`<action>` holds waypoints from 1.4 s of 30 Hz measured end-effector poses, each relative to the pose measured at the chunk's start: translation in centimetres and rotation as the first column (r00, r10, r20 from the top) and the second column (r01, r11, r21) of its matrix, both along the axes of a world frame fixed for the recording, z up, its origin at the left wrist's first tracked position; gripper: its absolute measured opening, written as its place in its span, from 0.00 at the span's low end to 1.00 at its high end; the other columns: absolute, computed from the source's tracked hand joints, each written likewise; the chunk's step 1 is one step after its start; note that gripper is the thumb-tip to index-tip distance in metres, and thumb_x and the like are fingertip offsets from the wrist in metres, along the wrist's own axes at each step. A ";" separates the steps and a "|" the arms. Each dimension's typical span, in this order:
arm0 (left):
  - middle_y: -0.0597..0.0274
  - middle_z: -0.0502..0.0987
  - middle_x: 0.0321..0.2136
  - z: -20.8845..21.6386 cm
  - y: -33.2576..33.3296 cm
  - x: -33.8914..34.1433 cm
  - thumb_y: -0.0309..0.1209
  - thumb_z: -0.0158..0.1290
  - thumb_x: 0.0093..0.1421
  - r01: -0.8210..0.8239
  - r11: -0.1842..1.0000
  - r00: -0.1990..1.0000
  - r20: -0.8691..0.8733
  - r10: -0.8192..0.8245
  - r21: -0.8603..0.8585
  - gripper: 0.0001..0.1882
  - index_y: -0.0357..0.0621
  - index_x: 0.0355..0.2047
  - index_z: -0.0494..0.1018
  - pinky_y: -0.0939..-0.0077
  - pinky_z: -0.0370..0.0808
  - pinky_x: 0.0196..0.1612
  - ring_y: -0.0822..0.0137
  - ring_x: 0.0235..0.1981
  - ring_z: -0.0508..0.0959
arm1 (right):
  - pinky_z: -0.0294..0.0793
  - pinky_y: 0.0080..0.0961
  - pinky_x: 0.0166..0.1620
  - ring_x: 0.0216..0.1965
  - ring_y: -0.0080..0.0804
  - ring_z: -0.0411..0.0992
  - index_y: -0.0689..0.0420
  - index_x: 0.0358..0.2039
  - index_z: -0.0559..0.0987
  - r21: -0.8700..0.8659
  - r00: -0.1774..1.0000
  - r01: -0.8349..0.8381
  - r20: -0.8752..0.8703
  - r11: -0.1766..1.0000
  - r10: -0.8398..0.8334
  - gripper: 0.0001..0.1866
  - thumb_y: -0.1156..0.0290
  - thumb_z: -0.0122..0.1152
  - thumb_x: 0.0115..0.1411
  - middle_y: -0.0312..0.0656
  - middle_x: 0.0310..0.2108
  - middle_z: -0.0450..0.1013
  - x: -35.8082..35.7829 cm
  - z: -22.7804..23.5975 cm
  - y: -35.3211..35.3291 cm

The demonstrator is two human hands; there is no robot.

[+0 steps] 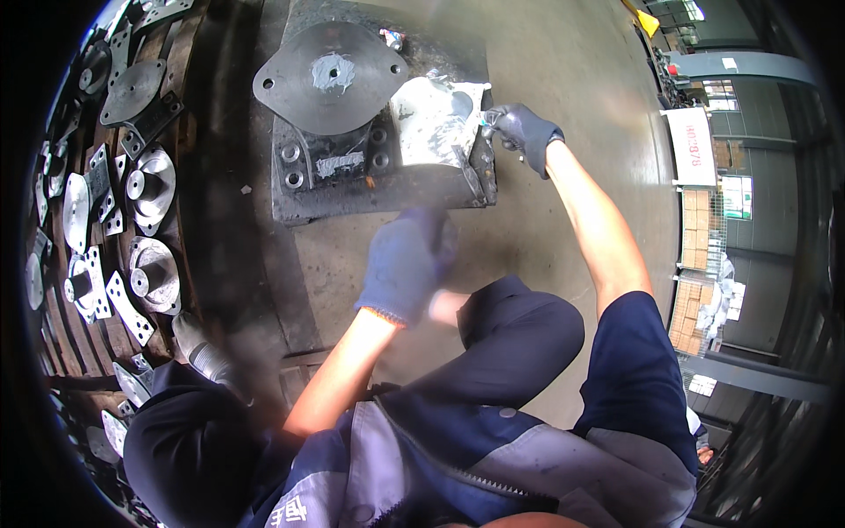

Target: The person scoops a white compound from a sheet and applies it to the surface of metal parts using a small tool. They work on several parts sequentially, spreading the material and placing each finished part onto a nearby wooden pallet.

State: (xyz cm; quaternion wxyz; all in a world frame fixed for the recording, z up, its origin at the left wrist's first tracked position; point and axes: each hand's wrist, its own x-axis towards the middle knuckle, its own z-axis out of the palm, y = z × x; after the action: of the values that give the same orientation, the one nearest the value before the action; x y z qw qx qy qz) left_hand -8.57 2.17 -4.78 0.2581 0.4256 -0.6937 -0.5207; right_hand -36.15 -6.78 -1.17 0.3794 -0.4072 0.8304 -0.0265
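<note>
My right hand (pixel 525 136), in a dark glove, is closed at the right edge of a white crumpled sheet or bag (pixel 422 123) smeared with grey. A small pale bit shows at its fingertips, too little to name. Closer to my body, my left hand (pixel 400 268) in a blue glove hangs in front of the bench, its fingers smeared by motion. An oval metal plate (pixel 299 101) with grey paste (pixel 334 74) round its centre hole lies on the bench. Below it sits a dark block (pixel 308 172) with several holes and a grey paste patch.
The dark bench top (pixel 352 201) carries these parts and a small crumpled tube-like thing (pixel 393 39). On the left, wooden pallets (pixel 198 22) hold many flanged metal parts (pixel 154 189) and drilled plates (pixel 129 308). Far right stand a white board (pixel 693 145) and stacked cartons (pixel 695 229).
</note>
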 end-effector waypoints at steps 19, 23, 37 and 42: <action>0.43 0.80 0.31 1.5 -0.1 3.4 0.35 0.54 0.62 -0.066 0.991 0.997 -0.049 0.061 -0.113 0.11 0.42 0.36 0.80 0.57 0.77 0.40 0.44 0.36 0.81 | 0.79 0.43 0.44 0.41 0.50 0.81 0.57 0.38 0.86 0.186 0.459 -0.524 -0.761 0.831 0.459 0.15 0.62 0.59 0.59 0.51 0.40 0.81 10.5 5.7 -9.5; 0.42 0.80 0.32 1.8 0.2 3.7 0.36 0.55 0.62 -0.057 0.986 0.997 -0.064 0.047 -0.158 0.11 0.41 0.37 0.79 0.58 0.76 0.42 0.44 0.38 0.81 | 0.77 0.50 0.37 0.41 0.47 0.82 0.53 0.36 0.88 0.069 0.352 -0.638 -0.860 0.767 0.370 0.15 0.61 0.57 0.57 0.49 0.38 0.83 10.5 8.6 -8.3; 0.44 0.81 0.37 3.5 6.5 6.5 0.33 0.54 0.61 0.213 0.977 0.964 -0.155 -0.215 -0.026 0.11 0.40 0.39 0.80 0.61 0.77 0.46 0.49 0.39 0.81 | 0.76 0.49 0.41 0.41 0.48 0.80 0.51 0.37 0.86 -0.329 0.644 -0.598 -0.740 0.731 0.194 0.12 0.64 0.58 0.56 0.47 0.38 0.82 24.0 4.1 -5.2; 0.44 0.81 0.37 2.5 6.5 8.6 0.33 0.53 0.61 0.238 0.963 0.971 0.048 -0.234 -0.122 0.11 0.41 0.38 0.80 0.60 0.77 0.45 0.48 0.39 0.81 | 0.76 0.48 0.40 0.40 0.49 0.80 0.52 0.36 0.86 -0.337 0.662 -0.644 -0.694 0.686 0.281 0.12 0.65 0.57 0.57 0.48 0.37 0.81 29.8 3.2 -2.8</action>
State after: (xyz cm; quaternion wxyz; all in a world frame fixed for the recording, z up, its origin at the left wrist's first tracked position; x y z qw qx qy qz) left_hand 0.02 8.66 -2.30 0.2094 0.3311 -0.7754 -0.4953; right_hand -6.34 -9.57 2.05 -0.0427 -0.6931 0.7186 -0.0367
